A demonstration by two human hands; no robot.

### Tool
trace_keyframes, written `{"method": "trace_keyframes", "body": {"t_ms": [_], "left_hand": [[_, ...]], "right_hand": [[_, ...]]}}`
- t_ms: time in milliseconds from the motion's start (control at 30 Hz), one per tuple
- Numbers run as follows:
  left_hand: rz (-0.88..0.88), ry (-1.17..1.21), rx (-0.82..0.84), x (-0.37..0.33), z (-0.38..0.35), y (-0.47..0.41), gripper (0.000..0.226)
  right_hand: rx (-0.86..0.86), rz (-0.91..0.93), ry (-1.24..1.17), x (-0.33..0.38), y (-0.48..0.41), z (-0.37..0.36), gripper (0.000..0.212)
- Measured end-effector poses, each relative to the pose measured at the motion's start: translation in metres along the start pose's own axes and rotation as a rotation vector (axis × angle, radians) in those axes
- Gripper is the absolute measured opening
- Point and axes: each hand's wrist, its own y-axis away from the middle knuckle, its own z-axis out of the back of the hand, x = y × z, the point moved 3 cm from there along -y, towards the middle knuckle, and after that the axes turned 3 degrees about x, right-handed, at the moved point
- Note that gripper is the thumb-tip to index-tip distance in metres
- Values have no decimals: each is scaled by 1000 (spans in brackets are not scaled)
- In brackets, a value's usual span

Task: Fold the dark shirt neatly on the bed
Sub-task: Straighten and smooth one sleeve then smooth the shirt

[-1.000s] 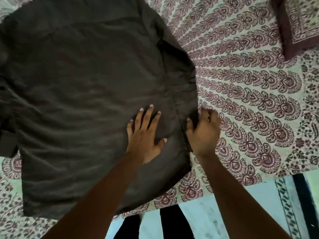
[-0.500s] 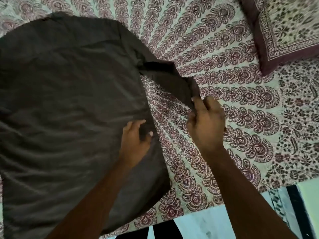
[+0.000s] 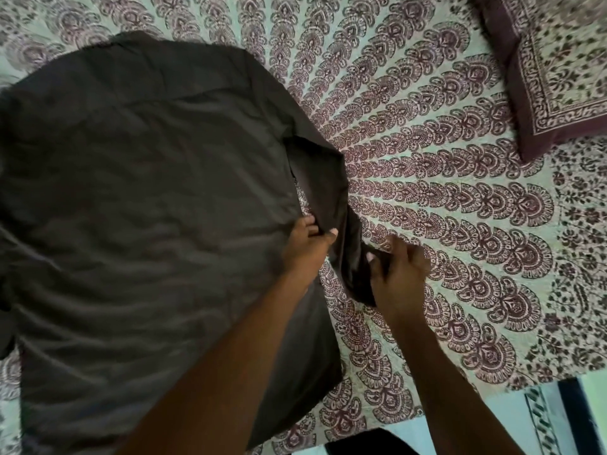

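On the bed (image 3: 427,152), in the head view, the shirt (image 3: 147,208) lies spread flat over the patterned spread. It fills the left half of the picture, with its hem near the bed's near edge and its left side cut off by the frame. Its fabric is lightly creased.

The right sleeve (image 3: 328,188) hangs off the shoulder and runs down just beside the body of the shirt. A narrow wedge of the spread shows between the two.

The left hand (image 3: 305,247) sits at the bottom of that wedge, at the shirt's right edge. Its fingers (image 3: 308,224) curl in under the sleeve's inner edge and its thumb lies on top, so it pinches the sleeve there. Its forearm crosses the shirt's lower right corner.

The right hand (image 3: 400,270) is just beside it, to the right, over the spread. Its fingers are bent round the sleeve's lower end and grip a bunched fold of dark cloth, which droops below the thumb. The hand is slightly blurred, so how each finger lies cannot be told. The two hands are near each other but not touching, with the sleeve between them.

A pillow (image 3: 558,77) in matching print lies at the top right, well apart from the shirt. A pale floor (image 3: 476,431) shows past the bed's near edge.
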Motion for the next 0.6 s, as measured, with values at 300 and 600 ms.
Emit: {"method": "trace_keyframes", "body": {"t_ms": [300,600], "left_hand": [[85,43,75,-11,-6,-5,50],[-372,-679,40,-82,-58,7,64]], "right_hand": [[209,-58,173,7,-25,-3,26],[-246,106,-146,-21,-25,74,15]]}}
